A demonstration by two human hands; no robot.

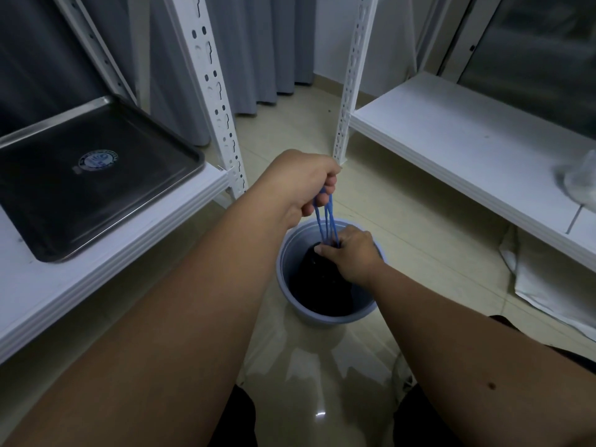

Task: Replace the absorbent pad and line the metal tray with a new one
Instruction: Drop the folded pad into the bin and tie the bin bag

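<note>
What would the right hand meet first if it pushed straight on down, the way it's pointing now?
Most likely the black bin bag in the blue bin: the right hand points down into it, fingers at the bag's gathered neck by the blue drawstrings. Depth is unclear.

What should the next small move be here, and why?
Probably pull the blue drawstrings tighter with the left hand while the right hand pins the black bag in the bin: its neck looks gathered, and the metal tray sits bare.

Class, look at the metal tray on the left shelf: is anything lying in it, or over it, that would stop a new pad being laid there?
Nothing visible does. The metal tray is bare apart from a round sticker, though both hands are busy: left hand pulling blue drawstrings, right hand gripping the black bag.
</note>
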